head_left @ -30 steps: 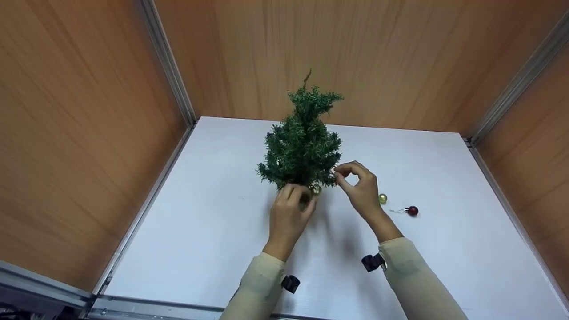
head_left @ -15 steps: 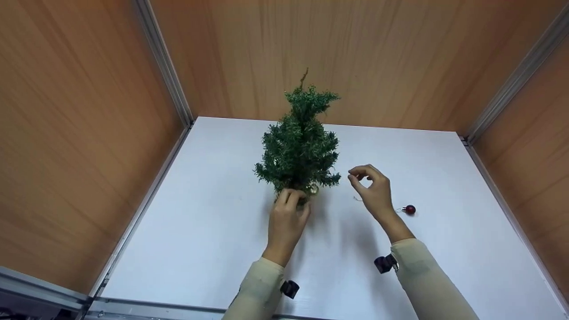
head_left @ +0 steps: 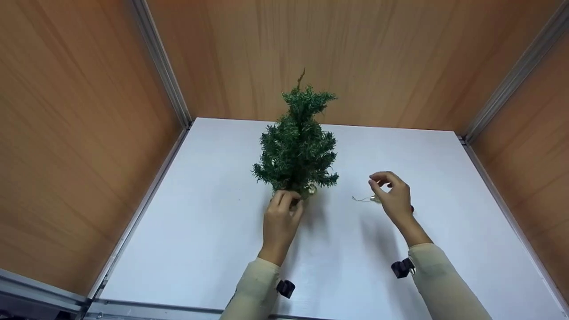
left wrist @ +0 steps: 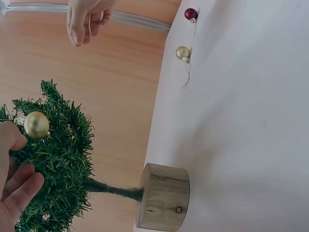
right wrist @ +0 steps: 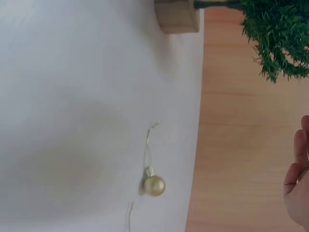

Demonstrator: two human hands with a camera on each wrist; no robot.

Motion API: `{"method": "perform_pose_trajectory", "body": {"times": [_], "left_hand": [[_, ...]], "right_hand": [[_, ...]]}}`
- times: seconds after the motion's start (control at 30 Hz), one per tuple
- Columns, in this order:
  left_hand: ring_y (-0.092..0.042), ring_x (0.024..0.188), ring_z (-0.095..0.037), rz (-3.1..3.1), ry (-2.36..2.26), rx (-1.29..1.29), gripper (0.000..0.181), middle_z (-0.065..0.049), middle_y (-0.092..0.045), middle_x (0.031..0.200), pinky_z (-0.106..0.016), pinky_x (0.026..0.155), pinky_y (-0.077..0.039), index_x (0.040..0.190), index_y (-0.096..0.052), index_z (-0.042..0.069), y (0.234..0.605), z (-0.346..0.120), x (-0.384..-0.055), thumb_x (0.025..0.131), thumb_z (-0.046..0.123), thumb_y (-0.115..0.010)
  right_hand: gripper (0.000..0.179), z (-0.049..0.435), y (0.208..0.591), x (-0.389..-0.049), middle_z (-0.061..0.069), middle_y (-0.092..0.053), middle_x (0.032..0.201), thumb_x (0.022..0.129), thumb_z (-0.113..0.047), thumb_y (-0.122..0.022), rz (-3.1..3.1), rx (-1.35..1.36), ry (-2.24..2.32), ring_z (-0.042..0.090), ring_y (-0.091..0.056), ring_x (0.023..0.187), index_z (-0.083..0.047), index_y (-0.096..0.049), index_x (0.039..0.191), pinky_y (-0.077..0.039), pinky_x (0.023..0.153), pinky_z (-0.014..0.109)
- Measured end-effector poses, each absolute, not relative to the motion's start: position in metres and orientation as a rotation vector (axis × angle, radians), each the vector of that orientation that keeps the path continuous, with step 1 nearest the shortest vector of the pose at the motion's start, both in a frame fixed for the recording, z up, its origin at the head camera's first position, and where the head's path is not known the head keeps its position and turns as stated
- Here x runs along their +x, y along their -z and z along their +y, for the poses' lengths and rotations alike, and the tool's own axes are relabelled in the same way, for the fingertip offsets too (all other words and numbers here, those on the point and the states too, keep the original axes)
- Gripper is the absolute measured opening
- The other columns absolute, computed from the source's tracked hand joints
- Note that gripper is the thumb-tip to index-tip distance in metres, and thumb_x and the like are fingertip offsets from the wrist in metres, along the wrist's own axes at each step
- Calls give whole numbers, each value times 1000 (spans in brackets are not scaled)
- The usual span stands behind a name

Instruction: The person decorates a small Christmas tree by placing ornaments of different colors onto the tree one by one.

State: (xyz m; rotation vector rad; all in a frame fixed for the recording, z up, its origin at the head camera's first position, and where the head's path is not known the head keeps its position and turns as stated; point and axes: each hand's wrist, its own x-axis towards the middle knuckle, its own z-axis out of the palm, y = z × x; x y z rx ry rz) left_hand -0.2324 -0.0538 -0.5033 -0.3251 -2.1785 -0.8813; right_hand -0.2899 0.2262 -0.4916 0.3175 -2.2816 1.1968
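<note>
A small artificial Christmas tree (head_left: 298,146) stands mid-table on a round wooden base (left wrist: 166,198). Among its lower branches is my left hand (head_left: 279,218), fingers loosely bent; thumb and fingers are apart in the left wrist view. Just beside its fingertips hangs a gold bauble (left wrist: 36,124). My right hand (head_left: 393,200) is in the air right of the tree, fingers curved, with nothing visible between them. Beneath it, a second gold bauble (right wrist: 154,185) with a string loop lies on the table. A dark red bauble (left wrist: 191,14) lies beyond, mostly hidden behind the right wrist in the head view.
The white tabletop (head_left: 200,213) is enclosed by wood-grain panels (head_left: 355,58) at the back and sides. Metal rails (head_left: 166,62) run along the corners and edges. A small black camera (head_left: 286,288) is strapped to each sleeve.
My right hand has left the tree's lower right branch and moved right, over the loose baubles. My left hand has drawn slightly left, away from the hanging gold bauble.
</note>
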Motion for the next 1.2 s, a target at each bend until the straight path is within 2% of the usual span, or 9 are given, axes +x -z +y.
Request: {"method": "perform_pose_trajectory", "body": {"times": [0.27, 0.7, 0.83, 1.03, 1.2], "left_hand": [[-55, 71, -7, -2165, 939, -336, 7, 2, -51, 86, -16, 61, -45, 85, -59, 13, 504, -57, -234, 80, 12, -64], [-51, 71, -2, -2140, 1044, -330, 8, 5, -49, 86, -17, 61, -46, 85, -59, 14, 503, -68, -238, 80, 11, -64], [-52, 71, -3, -2137, 1070, -326, 9, 6, -50, 86, -20, 60, -47, 85, -59, 14, 504, -70, -239, 80, 11, -66], [-53, 71, -4, -2151, 1080, -334, 6, 6, -50, 87, -20, 60, -47, 87, -60, 15, 502, -73, -240, 82, 14, -63], [-52, 71, -3, -2142, 1090, -337, 6, 6, -51, 86, -19, 61, -47, 86, -60, 14, 501, -76, -240, 82, 13, -63]], "right_hand": [[12, 256, 504, -289, -4, -62, 86, 83, -17, -66, -2343, 214, -1132, 11, -53, 75, -11, -64, 93, -37, 68, 29], [13, 290, 528, -286, -2, -61, 86, 83, -18, -66, -2402, 65, -1123, 10, -52, 74, -11, -64, 94, -38, 68, 30], [13, 298, 538, -286, -1, -61, 86, 82, -17, -66, -2419, 28, -1122, 12, -52, 74, -11, -65, 94, -38, 64, 26], [16, 312, 555, -286, 2, -60, 91, 83, -18, -65, -2469, -44, -1124, 15, -52, 77, -9, -64, 96, -38, 63, 21], [23, 323, 569, -286, 5, -57, 99, 84, -19, -65, -2514, -122, -1149, 18, -51, 82, -7, -62, 103, -38, 66, 24]]}}
